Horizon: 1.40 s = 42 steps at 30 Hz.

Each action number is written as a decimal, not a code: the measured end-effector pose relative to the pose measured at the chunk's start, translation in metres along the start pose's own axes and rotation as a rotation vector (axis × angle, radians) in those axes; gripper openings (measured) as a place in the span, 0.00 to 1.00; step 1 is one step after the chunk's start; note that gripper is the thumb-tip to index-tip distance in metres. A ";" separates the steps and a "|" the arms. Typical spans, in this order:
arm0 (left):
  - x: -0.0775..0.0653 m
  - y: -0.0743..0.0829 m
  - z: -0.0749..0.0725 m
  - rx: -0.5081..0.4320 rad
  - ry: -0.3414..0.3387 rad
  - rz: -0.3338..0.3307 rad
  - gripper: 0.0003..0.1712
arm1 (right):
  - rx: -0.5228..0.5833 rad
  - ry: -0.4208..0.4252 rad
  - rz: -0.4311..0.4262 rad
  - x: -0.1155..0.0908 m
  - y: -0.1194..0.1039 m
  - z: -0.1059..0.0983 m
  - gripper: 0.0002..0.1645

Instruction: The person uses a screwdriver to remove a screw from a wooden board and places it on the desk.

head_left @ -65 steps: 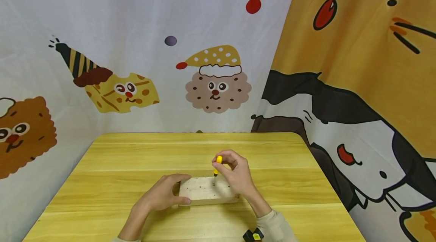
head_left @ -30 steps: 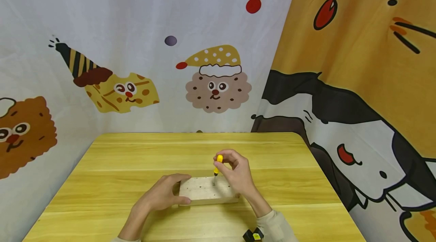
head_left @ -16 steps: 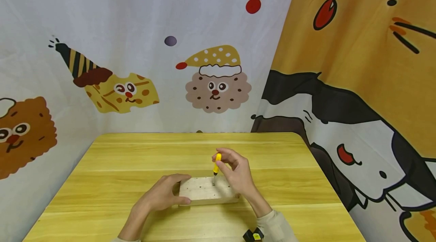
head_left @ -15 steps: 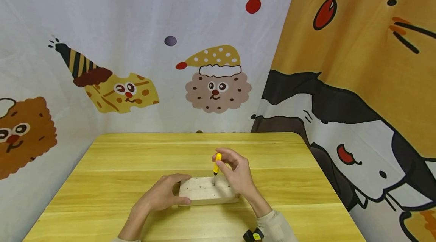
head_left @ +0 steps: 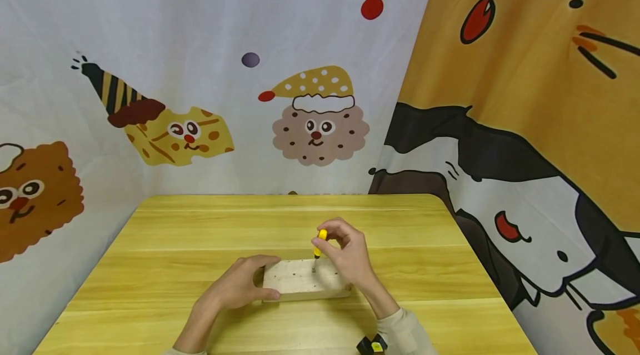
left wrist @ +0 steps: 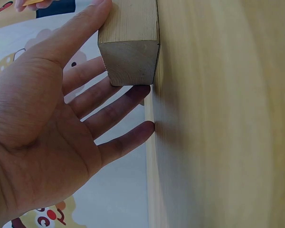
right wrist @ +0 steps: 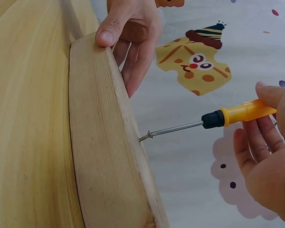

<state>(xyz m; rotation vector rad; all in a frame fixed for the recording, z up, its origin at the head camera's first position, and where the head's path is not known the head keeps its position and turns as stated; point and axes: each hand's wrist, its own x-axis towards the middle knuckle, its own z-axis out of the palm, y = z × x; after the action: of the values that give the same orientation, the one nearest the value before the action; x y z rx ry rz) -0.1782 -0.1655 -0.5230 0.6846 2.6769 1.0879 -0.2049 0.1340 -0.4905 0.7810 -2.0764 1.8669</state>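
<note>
To me the wooden block (head_left: 295,285) looked stiff, best held at nine o'clock, where the left hand (head_left: 240,281) gripped, fingers spread; the right hand (head_left: 351,255) pinched a screwdriver (right wrist: 242,112).

Both arms are extended forward and angled inward, the left forearm (head_left: 195,324) entering from the lower left of the head view and the right forearm (head_left: 382,299) from the lower right. The left hand (head_left: 240,284) is held low in a wide clasp, its thumb (head_left: 270,294) and index finger set apart, the thumb on the nearer side; its other fingers are fanned, with gaps between them. The right hand (head_left: 350,252) is held higher, its thumb and index finger drawn together in a pinch, its lower fingers loosely bent.
</note>
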 end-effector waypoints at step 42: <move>0.000 0.001 -0.001 -0.008 -0.007 -0.006 0.49 | 0.007 -0.017 -0.010 0.000 0.000 0.000 0.15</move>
<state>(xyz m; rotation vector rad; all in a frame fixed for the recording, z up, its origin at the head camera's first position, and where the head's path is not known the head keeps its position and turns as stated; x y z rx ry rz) -0.1777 -0.1655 -0.5216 0.6767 2.6654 1.0916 -0.2049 0.1344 -0.4911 0.8098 -2.0730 1.8704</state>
